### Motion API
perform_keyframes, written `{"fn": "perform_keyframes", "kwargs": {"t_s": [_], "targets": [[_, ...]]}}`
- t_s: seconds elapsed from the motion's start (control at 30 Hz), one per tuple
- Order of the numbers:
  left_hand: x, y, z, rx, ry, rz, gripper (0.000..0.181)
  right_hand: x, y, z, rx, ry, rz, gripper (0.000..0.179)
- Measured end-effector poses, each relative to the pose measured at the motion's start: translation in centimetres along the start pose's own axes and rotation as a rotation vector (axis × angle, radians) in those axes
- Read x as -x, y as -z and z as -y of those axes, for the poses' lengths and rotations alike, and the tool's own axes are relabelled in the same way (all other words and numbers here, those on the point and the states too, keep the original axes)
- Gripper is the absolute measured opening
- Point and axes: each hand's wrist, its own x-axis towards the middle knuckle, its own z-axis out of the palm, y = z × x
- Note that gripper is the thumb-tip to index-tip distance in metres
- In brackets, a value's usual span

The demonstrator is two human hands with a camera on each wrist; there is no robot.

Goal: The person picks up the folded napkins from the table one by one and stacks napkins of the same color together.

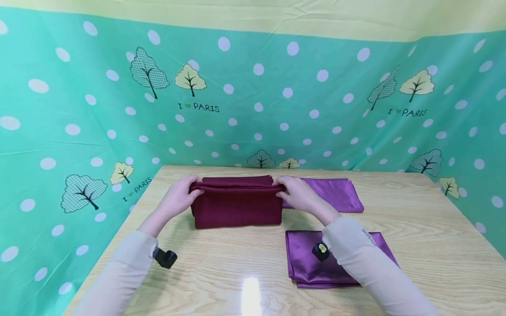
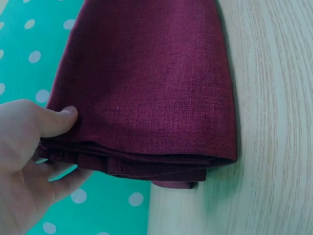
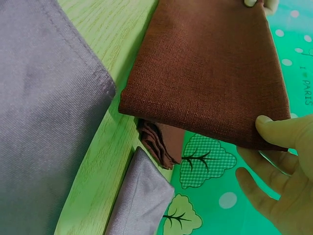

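Observation:
A folded maroon cloth (image 1: 239, 208) hangs upright between both hands near the left back of the table, its front face towards me. My left hand (image 1: 182, 195) pinches its upper left corner; in the left wrist view the thumb (image 2: 62, 120) lies on the front and the fingers are behind the layers. At the upper right corner my right hand (image 1: 299, 193) pinches the same cloth, thumb in front. Several stacked layers show along the cloth's side edge in the left wrist view. Directly behind it lies another folded maroon piece (image 1: 237, 179), mostly hidden.
A folded purple satin cloth (image 1: 336, 195) lies at the back, right of the maroon one. Nearer me, a second purple satin cloth (image 1: 302, 259) lies partly under the right forearm. The wooden table (image 1: 221, 267) is bordered by a green dotted curtain (image 1: 253, 109).

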Motion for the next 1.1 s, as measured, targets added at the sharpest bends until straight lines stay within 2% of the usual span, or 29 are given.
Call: {"fn": "perform_keyframes", "kwargs": {"t_s": [0.43, 0.77, 1.1], "targets": [[-0.46, 0.25, 0.06, -0.005, -0.028, -0.03, 0.009, -0.46, 0.45, 0.17, 0.002, -0.008, 0.006, 0.022], [-0.52, 0.29, 0.4, 0.03, -0.006, -0.06, 0.011, -0.76, 0.67, -0.01, -0.006, 0.002, -0.018, 0.024], [-0.51, 0.62, 0.27, 0.026, 0.01, -0.075, 0.013, -0.99, 0.77, 0.23, -0.004, -0.012, -0.014, 0.026]]}}
